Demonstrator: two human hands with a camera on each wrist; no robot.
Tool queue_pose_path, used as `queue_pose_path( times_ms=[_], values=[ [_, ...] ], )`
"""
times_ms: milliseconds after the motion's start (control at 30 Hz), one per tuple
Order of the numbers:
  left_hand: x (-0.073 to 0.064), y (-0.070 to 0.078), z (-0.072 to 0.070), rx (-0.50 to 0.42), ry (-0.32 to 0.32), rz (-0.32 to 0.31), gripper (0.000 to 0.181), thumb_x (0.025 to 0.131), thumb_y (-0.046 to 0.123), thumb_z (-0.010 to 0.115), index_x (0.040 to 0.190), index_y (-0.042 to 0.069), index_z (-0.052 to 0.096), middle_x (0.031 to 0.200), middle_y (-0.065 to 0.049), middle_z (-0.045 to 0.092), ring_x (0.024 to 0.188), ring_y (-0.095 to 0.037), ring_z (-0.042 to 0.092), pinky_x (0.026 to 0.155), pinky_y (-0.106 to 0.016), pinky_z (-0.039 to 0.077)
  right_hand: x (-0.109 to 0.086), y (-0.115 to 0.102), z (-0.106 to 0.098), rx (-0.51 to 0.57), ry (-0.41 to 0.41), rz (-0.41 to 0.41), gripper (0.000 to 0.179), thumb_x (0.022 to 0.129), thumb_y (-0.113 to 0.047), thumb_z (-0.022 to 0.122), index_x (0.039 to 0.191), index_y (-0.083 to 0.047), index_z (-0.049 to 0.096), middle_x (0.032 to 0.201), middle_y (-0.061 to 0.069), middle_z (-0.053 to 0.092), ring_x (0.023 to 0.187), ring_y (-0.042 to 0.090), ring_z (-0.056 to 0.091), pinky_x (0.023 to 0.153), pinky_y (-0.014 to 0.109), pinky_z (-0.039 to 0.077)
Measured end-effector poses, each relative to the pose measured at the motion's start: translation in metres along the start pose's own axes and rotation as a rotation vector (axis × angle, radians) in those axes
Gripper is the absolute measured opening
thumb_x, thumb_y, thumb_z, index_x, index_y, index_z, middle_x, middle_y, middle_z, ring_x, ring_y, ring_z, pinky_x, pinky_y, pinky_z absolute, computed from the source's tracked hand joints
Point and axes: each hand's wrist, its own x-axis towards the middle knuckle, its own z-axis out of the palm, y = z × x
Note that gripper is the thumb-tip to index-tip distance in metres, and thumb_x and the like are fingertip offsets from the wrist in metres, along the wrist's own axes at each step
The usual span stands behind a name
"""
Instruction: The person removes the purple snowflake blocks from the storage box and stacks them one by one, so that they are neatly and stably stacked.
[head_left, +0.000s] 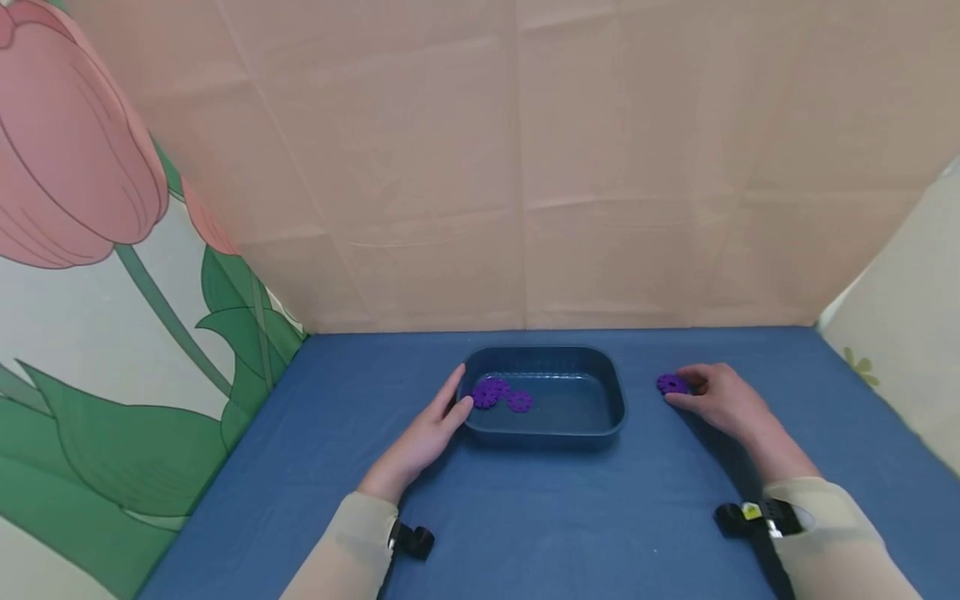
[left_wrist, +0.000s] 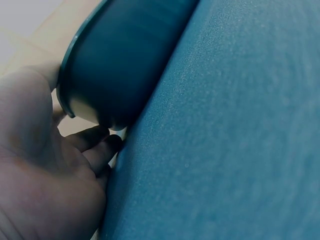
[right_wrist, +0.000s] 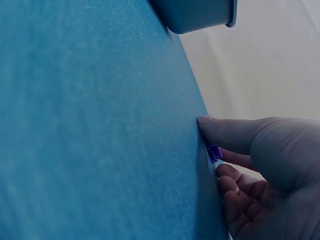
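Observation:
A dark blue rectangular bin stands on the table. Inside it, toward the left end, lie purple notched plastic discs, some overlapping. My left hand holds the bin at its left end, thumb on the rim near the front corner and fingers along the outside wall; the left wrist view shows this hand against the bin. To the right of the bin, my right hand pinches another purple notched disc at the tabletop. In the right wrist view its fingers mostly hide the disc.
Blue cloth covers the table. A beige sheet hangs behind it. On the left is a wall with painted tulips; a pale wall borders the right side. Small black cameras are strapped to both wrists.

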Motion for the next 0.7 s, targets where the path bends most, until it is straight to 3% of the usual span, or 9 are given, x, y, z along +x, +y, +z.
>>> queue_pose_path(
  times_ms=[500, 700],
  values=[
    [0.000, -0.001, 0.000, -0.004, 0.012, 0.006, 0.064, 0.095, 0.063, 0.044, 0.148, 0.056, 0.010, 0.157, 0.023, 0.009, 0.146, -0.010, 0.006, 0.116, -0.051, 0.010, 0.002, -0.002, -0.001, 0.008, 0.000, -0.024, 0.062, 0.087, -0.038, 0.073, 0.125, 0.009, 0.058, 0.116, 0.030, 0.059, 0.096, 0.037, 0.057, 0.078, 0.055, 0.046],
    [-0.001, 0.001, 0.001, -0.005, 0.005, 0.000, 0.064, 0.094, 0.064, 0.044, 0.148, 0.056, 0.011, 0.158, 0.021, 0.009, 0.146, -0.011, 0.006, 0.116, -0.052, 0.010, -0.002, -0.011, -0.004, 0.003, 0.045, -0.011, 0.066, 0.087, -0.039, 0.074, 0.130, 0.007, 0.054, 0.119, 0.033, 0.054, 0.102, 0.045, 0.054, 0.080, 0.060, 0.045]
  ],
)
